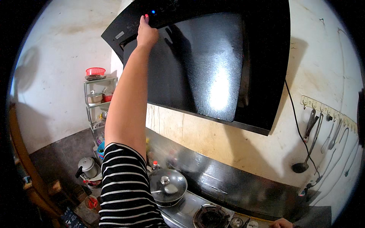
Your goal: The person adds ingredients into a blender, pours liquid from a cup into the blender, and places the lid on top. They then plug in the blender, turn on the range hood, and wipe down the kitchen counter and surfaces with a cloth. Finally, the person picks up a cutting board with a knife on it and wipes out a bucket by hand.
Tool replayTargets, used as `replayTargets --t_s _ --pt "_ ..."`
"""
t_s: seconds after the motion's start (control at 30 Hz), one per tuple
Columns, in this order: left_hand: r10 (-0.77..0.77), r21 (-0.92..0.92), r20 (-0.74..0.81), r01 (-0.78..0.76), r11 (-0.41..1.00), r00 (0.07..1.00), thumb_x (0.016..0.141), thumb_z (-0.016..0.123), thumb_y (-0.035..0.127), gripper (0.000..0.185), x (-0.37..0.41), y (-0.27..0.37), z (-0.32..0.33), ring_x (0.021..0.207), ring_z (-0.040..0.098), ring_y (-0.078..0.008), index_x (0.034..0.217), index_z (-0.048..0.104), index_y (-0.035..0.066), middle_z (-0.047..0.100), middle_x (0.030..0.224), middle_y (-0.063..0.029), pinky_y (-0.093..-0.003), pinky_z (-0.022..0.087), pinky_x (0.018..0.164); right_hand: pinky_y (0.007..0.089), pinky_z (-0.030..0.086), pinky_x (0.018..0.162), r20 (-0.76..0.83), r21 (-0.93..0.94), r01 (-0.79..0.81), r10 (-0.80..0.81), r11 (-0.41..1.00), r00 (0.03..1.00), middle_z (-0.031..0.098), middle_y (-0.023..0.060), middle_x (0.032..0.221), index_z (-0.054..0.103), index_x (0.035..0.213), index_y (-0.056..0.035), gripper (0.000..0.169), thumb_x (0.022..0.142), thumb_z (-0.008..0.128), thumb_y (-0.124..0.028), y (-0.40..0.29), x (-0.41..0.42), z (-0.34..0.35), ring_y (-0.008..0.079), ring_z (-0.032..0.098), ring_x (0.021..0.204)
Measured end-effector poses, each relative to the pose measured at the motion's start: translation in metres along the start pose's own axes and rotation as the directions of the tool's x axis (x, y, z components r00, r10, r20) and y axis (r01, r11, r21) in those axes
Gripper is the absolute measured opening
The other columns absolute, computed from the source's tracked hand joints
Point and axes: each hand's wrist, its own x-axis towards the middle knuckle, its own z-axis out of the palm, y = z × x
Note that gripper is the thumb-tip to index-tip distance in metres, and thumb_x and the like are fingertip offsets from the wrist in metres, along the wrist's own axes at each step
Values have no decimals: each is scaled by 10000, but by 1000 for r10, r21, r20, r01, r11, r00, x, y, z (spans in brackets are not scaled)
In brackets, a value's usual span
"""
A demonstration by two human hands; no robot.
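Note:
My left hand (147, 34) is raised to the upper left of a black range hood (265, 71), at the end of a bare forearm and a striped sleeve. A fingertip touches the hood's panel at a red-lit button (146, 15); a blue light (153, 12) glows beside it. Nothing is held in this hand, and its dark reflection spreads across the glossy front. Only a small part of my right hand (281, 223) shows at the bottom edge, near the stove's right end. Its fingers are mostly cut off, so whether it holds anything is unclear.
Below the hood, a glass-lidded pan (159, 185) sits left of a bare gas burner (212, 216). A ladle (300, 167) and other utensils hang from a hook rail (328, 112). At left stand a loaded shelf rack (95, 105) and a pressure cooker (87, 167). A black cord (296, 121) hangs down.

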Motion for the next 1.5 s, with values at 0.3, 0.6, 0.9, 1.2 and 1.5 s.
replayTargets --t_s 0.3,0.6,0.9,1.2,1.5 --pt "13 6 -75 -13 1000 997 768 512 48 791 -2 1 -3 1376 307 -291 1476 159 23 341 1491 -120 -376 307 1091 303 448 631 73 5 -48 47 999 996 587 92 792 580 819 26 192 932 585 -129 7 5 12 175 549 715" --pt "-140 -193 99 158 968 985 779 465 -17 813 -10 36 -9 1369 321 -311 1484 59 3 261 1533 -114 -340 301 1095 338 436 625 74 -36 -92 94 995 993 566 101 770 571 822 20 213 943 572 -155 3 -1 10 195 533 694" --pt "5 -268 -91 -29 963 996 779 460 -24 785 -22 53 -51 1382 301 -305 1465 80 -41 313 1498 -168 -309 242 1116 353 422 622 83 -28 -17 19 999 996 538 99 756 554 827 5 182 946 572 -131 5 -21 13 215 506 671" --pt "188 -898 359 283 338 914 781 634 161 169 -354 209 -147 898 430 -212 885 503 138 462 955 -51 -376 344 737 352 478 670 78 -10 -221 221 975 972 651 82 734 655 771 -39 125 802 689 -156 26 -39 25 239 603 678" --pt "553 -406 559 785 -468 618 819 632 -12 425 -408 340 -200 799 431 -137 1012 634 368 457 866 -1 -319 412 698 341 486 700 39 15 -111 111 994 993 661 76 794 658 810 -29 64 790 675 -88 10 -85 6 242 618 755"
